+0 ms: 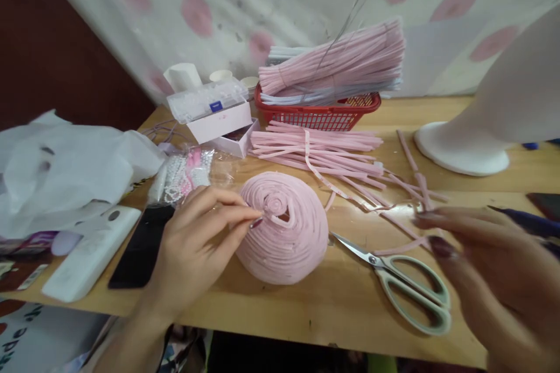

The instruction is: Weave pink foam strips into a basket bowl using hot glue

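Observation:
A domed coil of fuzzy pink pipe cleaner sits on the table in front of me, with a small gap beside its spiral centre. My left hand is at the coil's left side, thumb and finger pinched on a pipe cleaner end at that centre. Off to the right, my right hand is raised over the table and blurred, its thumb and fingers pinched together. What it holds is unclear; loose pink stems lie just behind the fingertips. Scissors with pale green handles rest between the coil and my right hand, blades slightly apart.
Behind the coil lies a bundle of pink pipe cleaners with a tape measure across it. A red basket holds more bundles. Small boxes, bagged beads and a black phone stand left; a white stand right.

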Demonstrator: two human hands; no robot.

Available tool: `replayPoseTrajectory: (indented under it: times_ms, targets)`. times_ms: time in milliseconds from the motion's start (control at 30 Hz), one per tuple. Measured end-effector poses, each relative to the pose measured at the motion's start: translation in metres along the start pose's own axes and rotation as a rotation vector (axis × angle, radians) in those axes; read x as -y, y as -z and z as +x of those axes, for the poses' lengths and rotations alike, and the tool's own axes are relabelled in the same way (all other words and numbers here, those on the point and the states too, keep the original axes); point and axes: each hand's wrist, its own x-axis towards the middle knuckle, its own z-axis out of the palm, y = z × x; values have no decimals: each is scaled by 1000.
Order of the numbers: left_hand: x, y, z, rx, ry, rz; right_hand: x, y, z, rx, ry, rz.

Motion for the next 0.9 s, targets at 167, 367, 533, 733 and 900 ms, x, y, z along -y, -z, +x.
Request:
replayPoseTrajectory:
  times_ms: [167, 367, 533, 733, 900]
  targets:
    - [5, -9, -10, -1, -31, -121, 21, -26, 43, 336, 268, -54]
    - [2, -18, -28, -85, -66, -8, -13, 10, 20, 89, -26, -439]
    - [5, -41, -41, -95, 103, -54, -36, 27, 4, 322, -178, -582]
    - [13, -66, -45, -179, 47, -101, -44, 25, 17, 382, -176, -559]
    - [17, -76, -46, -209, 63, -123, -36, -9, 37, 511, -40, -413]
